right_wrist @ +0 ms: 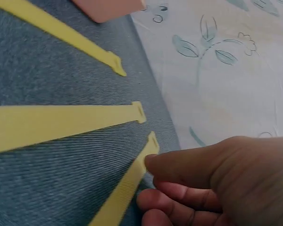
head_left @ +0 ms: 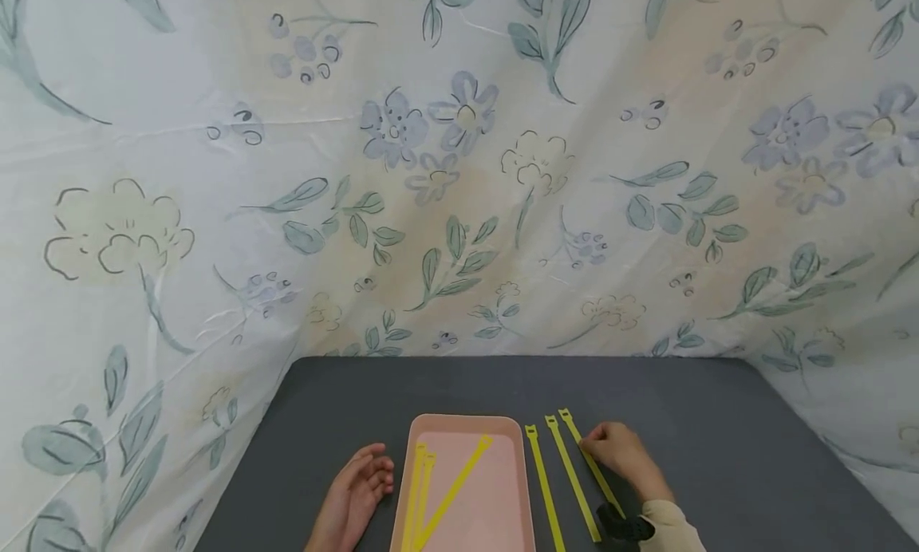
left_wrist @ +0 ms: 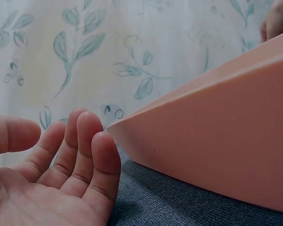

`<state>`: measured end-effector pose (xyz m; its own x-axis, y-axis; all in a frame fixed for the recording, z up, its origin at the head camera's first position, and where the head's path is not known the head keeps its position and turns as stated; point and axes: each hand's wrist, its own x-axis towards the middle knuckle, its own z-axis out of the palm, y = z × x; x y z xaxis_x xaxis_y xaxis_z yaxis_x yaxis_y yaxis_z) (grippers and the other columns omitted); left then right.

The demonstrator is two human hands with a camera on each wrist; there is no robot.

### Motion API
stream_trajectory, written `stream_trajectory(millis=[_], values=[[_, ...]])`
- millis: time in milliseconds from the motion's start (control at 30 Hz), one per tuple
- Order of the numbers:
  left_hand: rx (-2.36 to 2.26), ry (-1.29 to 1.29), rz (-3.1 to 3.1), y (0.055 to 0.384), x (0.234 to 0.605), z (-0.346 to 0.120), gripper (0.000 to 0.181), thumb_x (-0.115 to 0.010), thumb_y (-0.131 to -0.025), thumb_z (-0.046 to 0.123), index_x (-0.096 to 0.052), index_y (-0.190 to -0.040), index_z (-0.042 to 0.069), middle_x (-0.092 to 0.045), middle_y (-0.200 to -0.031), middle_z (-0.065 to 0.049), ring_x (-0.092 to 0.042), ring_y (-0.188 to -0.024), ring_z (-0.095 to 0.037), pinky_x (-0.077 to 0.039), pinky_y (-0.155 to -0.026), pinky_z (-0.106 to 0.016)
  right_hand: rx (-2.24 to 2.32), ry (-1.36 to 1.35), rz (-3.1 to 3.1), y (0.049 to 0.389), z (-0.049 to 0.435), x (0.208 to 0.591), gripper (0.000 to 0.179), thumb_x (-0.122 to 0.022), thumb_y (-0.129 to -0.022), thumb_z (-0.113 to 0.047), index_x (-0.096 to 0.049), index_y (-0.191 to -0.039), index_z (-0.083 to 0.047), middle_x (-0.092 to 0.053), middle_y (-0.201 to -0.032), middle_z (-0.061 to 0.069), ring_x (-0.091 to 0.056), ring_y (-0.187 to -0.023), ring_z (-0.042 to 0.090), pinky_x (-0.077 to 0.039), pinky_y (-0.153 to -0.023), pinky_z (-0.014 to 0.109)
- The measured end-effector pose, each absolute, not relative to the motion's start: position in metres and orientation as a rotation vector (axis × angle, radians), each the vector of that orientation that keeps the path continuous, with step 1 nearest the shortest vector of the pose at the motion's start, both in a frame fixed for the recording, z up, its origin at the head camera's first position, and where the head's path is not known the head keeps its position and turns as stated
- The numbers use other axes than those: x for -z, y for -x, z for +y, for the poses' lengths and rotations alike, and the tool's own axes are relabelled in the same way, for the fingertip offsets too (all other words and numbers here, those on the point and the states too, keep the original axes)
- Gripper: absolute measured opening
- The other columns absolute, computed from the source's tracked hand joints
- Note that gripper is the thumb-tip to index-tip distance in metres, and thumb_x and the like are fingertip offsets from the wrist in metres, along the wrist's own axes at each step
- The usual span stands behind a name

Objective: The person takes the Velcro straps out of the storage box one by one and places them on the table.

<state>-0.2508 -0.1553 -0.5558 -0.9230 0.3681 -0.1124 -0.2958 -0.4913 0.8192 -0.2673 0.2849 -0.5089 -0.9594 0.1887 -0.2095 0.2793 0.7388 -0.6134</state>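
Observation:
My right hand (head_left: 626, 455) pinches the rightmost yellow cable tie (right_wrist: 120, 200) near its slotted head, with the thumb along its edge in the right wrist view. Two more cable ties, a middle one (head_left: 572, 476) and a left one (head_left: 543, 484), lie lengthwise beside it on the dark table. My left hand (head_left: 353, 492) is left of the pink tray (head_left: 498, 508), palm turned up and fingers loosely bent, holding nothing. Its fingertips are close to the tray's outer wall (left_wrist: 207, 136) in the left wrist view.
Inside the tray are several yellow ties, one of them a slanted tie (head_left: 459, 482). The dark grey tabletop (head_left: 345, 392) ends at a floral curtain (head_left: 459, 217) along the back and sides. A black band (head_left: 623, 526) is on the right wrist.

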Motion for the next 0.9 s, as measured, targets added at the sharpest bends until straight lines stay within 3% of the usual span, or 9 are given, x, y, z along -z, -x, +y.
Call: stream_trajectory(millis=[333,667,900], values=[[-2.427,-0.096,1.315,0.249,0.556,-0.154,0.027,-0.032,-0.112,0.032,-0.052,-0.127,0.021,-0.063,-0.105,0.005,-0.058,-0.089,-0.01,-0.05,-0.087,-0.027,1.139,-0.197,2.957,0.259,0.26,0.463,0.024,-0.064,-0.1,-0.03,-0.068,-0.103,-0.006,-0.07,-0.096,0.007,-0.059,-0.077,0.017,-0.045,-0.063,0.033],[-2.424,-0.036,1.317,0.251,0.557,-0.154,0.027,-0.032,-0.112,0.032,-0.053,-0.126,0.022,-0.062,-0.103,0.005,-0.057,-0.088,-0.01,-0.05,-0.087,-0.027,1.153,0.029,3.014,0.265,0.218,0.409,0.019,-0.066,-0.099,-0.027,-0.069,-0.105,-0.009,-0.069,-0.093,0.007,-0.056,-0.07,0.016,-0.045,-0.063,0.032],[-2.42,-0.067,1.314,0.251,0.555,-0.154,0.027,-0.033,-0.112,0.033,-0.054,-0.126,0.023,-0.062,-0.104,0.005,-0.057,-0.089,-0.01,-0.05,-0.088,-0.027,1.152,0.222,2.943,0.27,0.186,0.397,0.012,-0.066,-0.099,-0.022,-0.071,-0.102,-0.011,-0.067,-0.088,-0.001,-0.055,-0.07,0.013,-0.045,-0.063,0.03]])
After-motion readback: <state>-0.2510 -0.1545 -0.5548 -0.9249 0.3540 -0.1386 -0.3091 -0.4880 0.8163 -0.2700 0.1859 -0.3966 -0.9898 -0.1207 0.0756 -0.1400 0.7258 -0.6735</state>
